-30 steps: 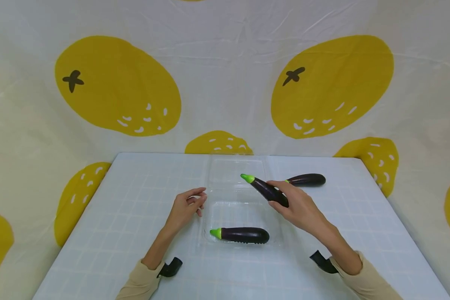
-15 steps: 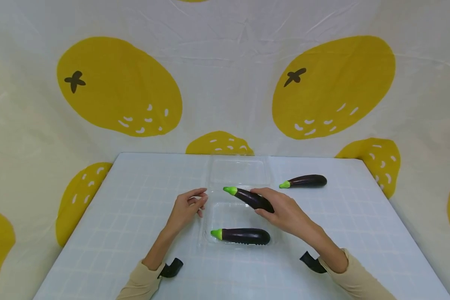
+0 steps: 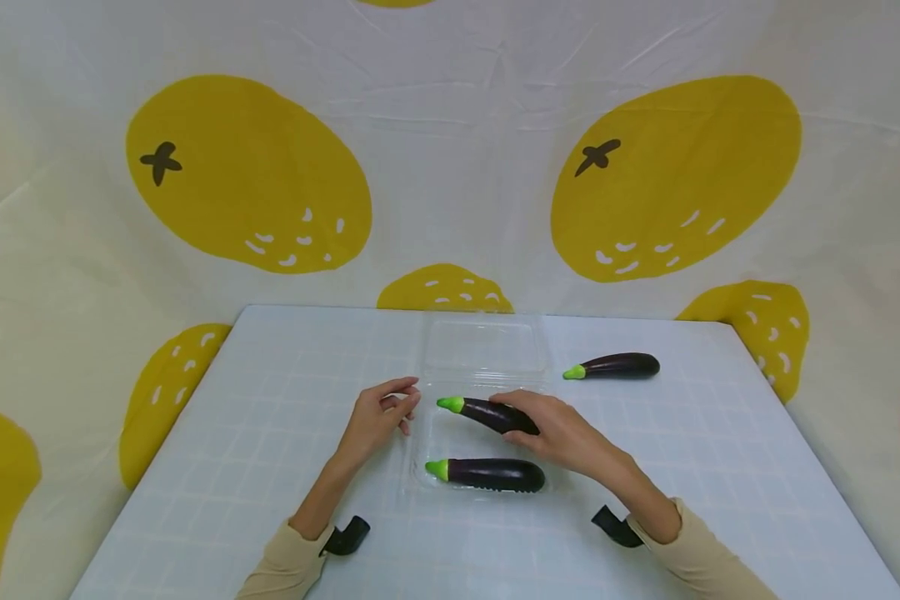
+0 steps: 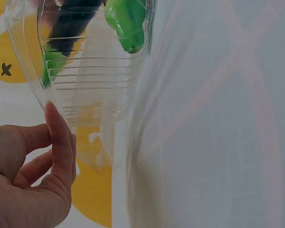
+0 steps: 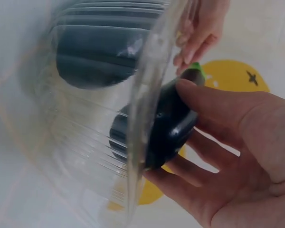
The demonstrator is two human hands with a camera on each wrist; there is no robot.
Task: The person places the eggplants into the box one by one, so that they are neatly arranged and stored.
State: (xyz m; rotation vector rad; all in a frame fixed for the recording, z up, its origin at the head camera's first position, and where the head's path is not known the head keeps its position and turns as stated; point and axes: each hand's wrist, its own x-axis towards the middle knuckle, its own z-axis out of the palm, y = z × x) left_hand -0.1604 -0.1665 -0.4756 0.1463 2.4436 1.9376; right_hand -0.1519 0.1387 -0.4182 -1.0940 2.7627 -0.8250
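Observation:
My right hand point(image 3: 562, 429) grips a dark purple eggplant point(image 3: 495, 413) by its rounded end, its green stem pointing left. It is over the back part of a clear plastic clamshell container point(image 3: 438, 437), and in the right wrist view its round end point(image 5: 171, 123) is partly behind the container's wall. A second eggplant point(image 3: 495, 475) lies along the front of the container. At the container's left edge is my left hand point(image 3: 375, 417), fingers loosely bent and holding nothing, a fingertip point(image 4: 51, 111) right at the clear rim in the left wrist view.
The container's lid point(image 3: 483, 346) lies folded back behind the base. A third eggplant point(image 3: 615, 367) rests on the table point(image 3: 270, 392) at the back right. Beyond the table's far edge hangs a pale cloth point(image 3: 457, 167) printed with yellow fruit.
My right hand has carried its eggplant left and toward me, lowering it over the container's base and turning it closer to level. The left hand stays at the container's left edge.

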